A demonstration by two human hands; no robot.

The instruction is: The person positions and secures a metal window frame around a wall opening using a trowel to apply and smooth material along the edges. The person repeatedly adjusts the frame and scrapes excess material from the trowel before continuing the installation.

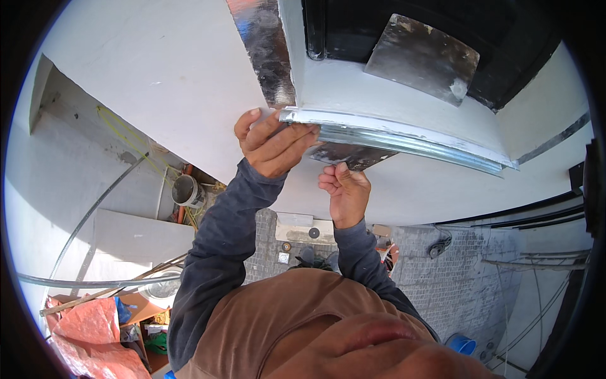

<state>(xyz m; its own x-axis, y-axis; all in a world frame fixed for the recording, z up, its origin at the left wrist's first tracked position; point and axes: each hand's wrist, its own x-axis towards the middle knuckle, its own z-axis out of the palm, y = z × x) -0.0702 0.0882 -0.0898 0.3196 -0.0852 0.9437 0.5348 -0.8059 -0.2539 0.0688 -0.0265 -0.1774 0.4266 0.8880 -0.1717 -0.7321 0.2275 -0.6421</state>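
Observation:
My left hand is closed round the left end of a long galvanised metal strip, which lies along a white wall ledge's edge. My right hand pinches the lower edge of a dark, smeared metal plate, just beneath that strip. A second stained metal plate lies on the white ledge above, overlapping a black recess. A shiny vertical band runs down the white wall to the strip's left end.
A dirty bucket is at left below the wall, with cords and long rods nearby. A red tarp covers things at lower left. A blue bucket stands on paving at lower right, near hanging cables.

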